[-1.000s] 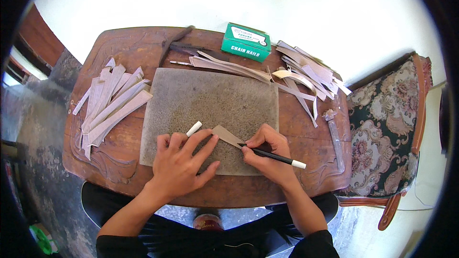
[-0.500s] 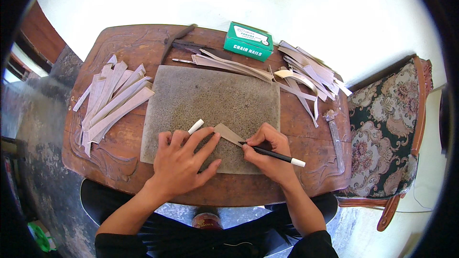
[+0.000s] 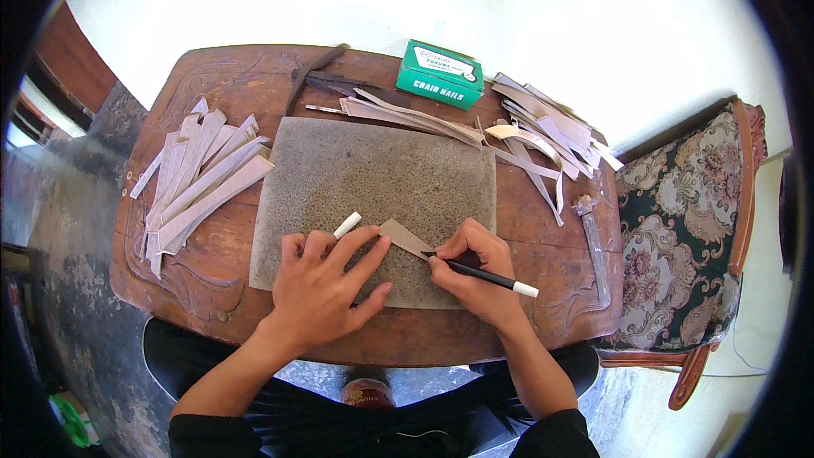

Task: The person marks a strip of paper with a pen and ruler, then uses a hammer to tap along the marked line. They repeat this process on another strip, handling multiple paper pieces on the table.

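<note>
My left hand (image 3: 318, 284) lies with spread fingers on the grey speckled mat (image 3: 381, 161). A white marker cap (image 3: 347, 225) pokes out between its index and middle fingers. Its index fingertip presses the upper end of a small beige strip (image 3: 405, 236), which slants across the mat. In a pinch grip, my right hand (image 3: 475, 276) holds a black marker (image 3: 479, 273) with a white rear end. The marker's tip touches the strip near its lower right end, part of which my right fingers hide.
Beige strips (image 3: 203, 170) are piled at the left, more strips (image 3: 551, 131) at the back right. Behind the mat are a green box (image 3: 441, 75), a dark curved tool (image 3: 314, 72) and more strips. A hammer (image 3: 593, 250) lies at the right, beside a floral chair (image 3: 682, 229).
The marker's rear end has shifted slightly left and down with my right fingers. My left hand and the strip stay in place.
</note>
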`<state>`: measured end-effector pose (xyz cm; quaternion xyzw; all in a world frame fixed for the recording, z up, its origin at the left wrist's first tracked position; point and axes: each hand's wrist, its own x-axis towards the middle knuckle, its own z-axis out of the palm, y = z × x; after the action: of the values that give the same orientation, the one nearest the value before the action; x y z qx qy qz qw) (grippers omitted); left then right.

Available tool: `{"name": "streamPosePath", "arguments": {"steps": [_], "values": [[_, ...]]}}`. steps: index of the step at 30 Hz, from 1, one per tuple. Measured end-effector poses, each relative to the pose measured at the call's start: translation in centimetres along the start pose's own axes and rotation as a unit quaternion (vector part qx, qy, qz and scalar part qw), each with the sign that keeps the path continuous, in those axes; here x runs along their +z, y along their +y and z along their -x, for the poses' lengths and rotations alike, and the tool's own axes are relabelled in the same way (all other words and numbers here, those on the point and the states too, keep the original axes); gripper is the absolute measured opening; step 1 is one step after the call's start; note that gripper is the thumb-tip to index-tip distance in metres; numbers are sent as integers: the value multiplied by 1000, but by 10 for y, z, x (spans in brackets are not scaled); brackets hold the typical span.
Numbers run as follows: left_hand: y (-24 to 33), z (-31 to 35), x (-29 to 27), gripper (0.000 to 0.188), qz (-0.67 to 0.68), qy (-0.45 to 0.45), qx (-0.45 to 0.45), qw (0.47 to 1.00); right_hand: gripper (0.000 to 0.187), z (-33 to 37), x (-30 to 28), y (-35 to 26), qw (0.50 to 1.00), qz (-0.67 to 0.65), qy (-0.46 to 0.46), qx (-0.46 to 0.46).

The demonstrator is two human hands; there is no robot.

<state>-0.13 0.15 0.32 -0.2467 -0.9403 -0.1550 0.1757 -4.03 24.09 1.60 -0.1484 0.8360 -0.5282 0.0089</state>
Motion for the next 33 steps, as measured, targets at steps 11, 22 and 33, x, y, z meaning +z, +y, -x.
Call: {"name": "streamPosePath", "arguments": {"steps": [11, 22, 33], "values": [[0, 0, 0, 49, -1, 1, 1, 1000, 16, 0, 0, 0, 1000, 0, -2, -6], [1, 2, -1, 53, 5, -15, -10, 1000, 17, 7, -5, 4, 997, -67, 32, 20], [8, 1, 0, 47, 10, -1, -11, 1000, 16, 18, -2, 2, 980, -169, -5, 103]]}}
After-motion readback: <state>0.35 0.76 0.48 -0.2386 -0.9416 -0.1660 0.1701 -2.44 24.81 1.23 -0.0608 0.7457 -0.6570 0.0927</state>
